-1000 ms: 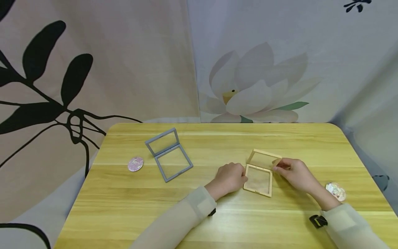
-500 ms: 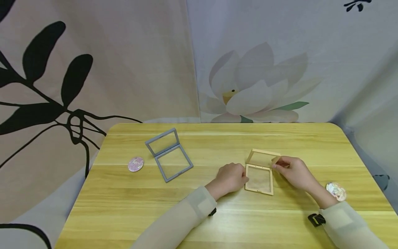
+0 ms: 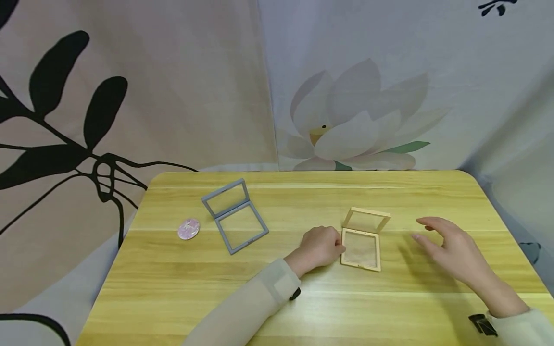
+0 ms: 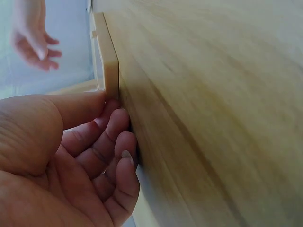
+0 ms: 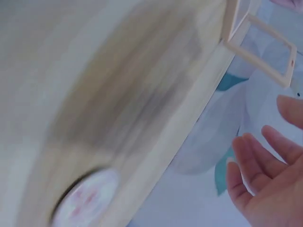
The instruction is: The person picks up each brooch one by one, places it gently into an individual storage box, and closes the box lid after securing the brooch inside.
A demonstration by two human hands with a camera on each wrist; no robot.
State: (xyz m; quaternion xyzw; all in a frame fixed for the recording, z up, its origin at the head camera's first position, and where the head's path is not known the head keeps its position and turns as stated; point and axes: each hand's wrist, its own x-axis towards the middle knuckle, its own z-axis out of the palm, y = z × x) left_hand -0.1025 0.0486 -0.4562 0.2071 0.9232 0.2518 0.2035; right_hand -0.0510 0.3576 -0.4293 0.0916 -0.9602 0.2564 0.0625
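Observation:
A beige hinged display frame lies unfolded on the table, its lower panel flat and its upper panel tilted up at the back. My left hand pinches the left edge of the lower panel. The left wrist view shows the thumb and forefinger at the corner of this frame, with the other fingers curled close to the tabletop. Off to the right, my right hand is raised with nothing in it, fingers spread from the thumb. In the right wrist view, a shiny whitish-pink disc sits on the table near that hand.
Toward the back left, a grey hinged frame stands unfolded in the same way. Beside it lies a round pink disc. A printed curtain hangs behind the wooden table.
My right hand has let go of the beige frame's raised panel and moved away to the right. The frame turned slightly earlier on. My left hand has kept its place.

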